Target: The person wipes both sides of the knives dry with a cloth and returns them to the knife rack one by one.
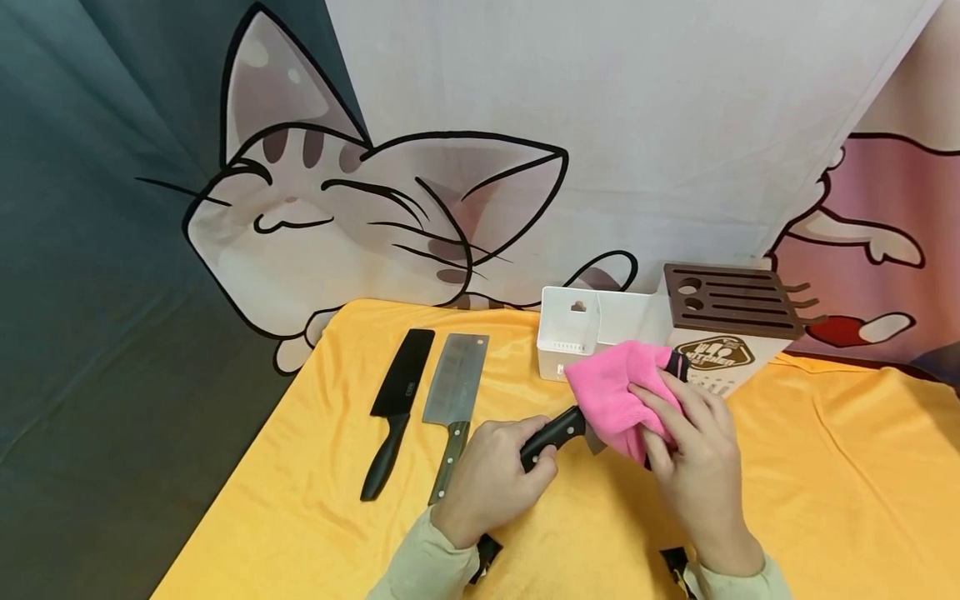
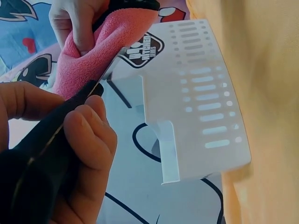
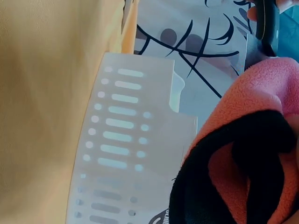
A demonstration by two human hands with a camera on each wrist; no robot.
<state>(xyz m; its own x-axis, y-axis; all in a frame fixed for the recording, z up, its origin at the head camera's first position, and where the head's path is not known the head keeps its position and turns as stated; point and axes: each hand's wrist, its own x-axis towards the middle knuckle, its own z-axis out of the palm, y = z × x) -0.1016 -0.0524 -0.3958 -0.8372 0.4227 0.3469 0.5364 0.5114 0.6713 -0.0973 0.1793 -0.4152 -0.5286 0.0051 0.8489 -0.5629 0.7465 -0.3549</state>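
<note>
My left hand [image 1: 498, 475] grips the black riveted handle of a knife [image 1: 553, 437]. Its blade is mostly hidden under a pink cloth [image 1: 618, 392] with black edging; a sliver of metal shows below. My right hand [image 1: 693, 458] holds the cloth round the blade, fingers bent over it. In the left wrist view, the knife handle [image 2: 51, 135] runs up toward the cloth [image 2: 100, 51]. The right wrist view shows the cloth [image 3: 252, 98] large, folded, its black border in front. A black knife [image 1: 393, 400] and a steel cleaver [image 1: 456, 396] lie left of my left hand.
Behind the cloth stands a white knife holder [image 1: 570, 333] with a brown slotted top [image 1: 735, 300] and hooks at its right side. Yellow fabric [image 1: 300, 500] covers the table. A cartoon cat curtain [image 1: 465, 75] hangs behind it.
</note>
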